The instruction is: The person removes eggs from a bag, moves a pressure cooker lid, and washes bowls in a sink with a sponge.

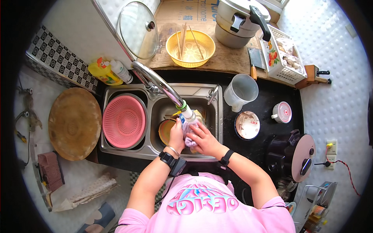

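A lavender cloth (191, 137) is bunched between my two hands over the right basin of a steel double sink (214, 155). It sits right under the white-tipped spout (189, 114) of a chrome faucet. My left hand (176, 135) grips its left side, thumb up, with the other fingers mostly hidden. From the right, my right hand (205, 139) lies over the cloth with fingers spread across it. Something blue and yellow (198, 114) shows behind the cloth; I cannot tell what it is. Lower in the basin, a yellow-orange bowl (165, 131) is partly covered by my left hand.
A pink colander (123, 121) fills the left basin. At the right stand a clear plastic jug (241, 88), a bowl (247, 125), a lidded mug (282, 112) and an electric cooker (303, 157). Behind are a yellow basket (191, 48) with chopsticks, a cleaver (256, 58) and a pressure cooker (242, 23).
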### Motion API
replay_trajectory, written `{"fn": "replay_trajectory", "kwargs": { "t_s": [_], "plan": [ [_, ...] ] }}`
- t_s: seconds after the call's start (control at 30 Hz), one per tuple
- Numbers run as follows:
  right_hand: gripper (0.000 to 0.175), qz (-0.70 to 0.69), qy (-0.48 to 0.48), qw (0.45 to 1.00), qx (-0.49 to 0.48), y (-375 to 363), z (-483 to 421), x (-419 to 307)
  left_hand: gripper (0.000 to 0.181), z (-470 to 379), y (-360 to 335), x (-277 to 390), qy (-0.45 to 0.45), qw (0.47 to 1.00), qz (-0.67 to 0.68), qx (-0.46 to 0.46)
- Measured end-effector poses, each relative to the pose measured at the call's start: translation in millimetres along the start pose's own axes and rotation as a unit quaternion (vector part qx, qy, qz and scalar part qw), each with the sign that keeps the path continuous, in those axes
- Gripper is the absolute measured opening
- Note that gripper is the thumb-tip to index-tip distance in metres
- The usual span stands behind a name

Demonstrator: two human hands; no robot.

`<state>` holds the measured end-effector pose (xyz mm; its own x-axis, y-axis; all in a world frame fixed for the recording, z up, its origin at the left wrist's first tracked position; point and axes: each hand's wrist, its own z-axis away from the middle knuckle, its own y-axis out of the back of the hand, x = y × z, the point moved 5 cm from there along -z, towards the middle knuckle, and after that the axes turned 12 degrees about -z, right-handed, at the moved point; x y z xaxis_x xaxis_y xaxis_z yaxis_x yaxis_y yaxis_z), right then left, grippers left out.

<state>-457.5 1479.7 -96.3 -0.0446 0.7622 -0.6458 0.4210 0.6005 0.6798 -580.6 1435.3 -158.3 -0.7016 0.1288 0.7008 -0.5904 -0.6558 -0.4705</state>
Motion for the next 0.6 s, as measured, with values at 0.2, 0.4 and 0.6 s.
{"fn": "replay_trajectory", "kwargs": {
  "t_s": [0.2,0.4,0.6],
  "plan": [
    [0.048,-0.114,-0.060,0.990,0.049,17.1,-51.2,33.3,0.050,11.8,8.8,-6.7,-0.023,0.987,-0.119,0.108],
    [0.043,-0.425,-0.397,0.813,0.011,7.3,-42.1,89.3,0.049,24.2,10.0,6.5,-0.054,0.976,-0.179,0.109],
    [0.040,-0.575,-0.439,0.676,0.142,-20.8,-1.1,115.3,0.050,17.9,20.6,5.8,-0.010,0.987,-0.111,0.116]
  ]
}}
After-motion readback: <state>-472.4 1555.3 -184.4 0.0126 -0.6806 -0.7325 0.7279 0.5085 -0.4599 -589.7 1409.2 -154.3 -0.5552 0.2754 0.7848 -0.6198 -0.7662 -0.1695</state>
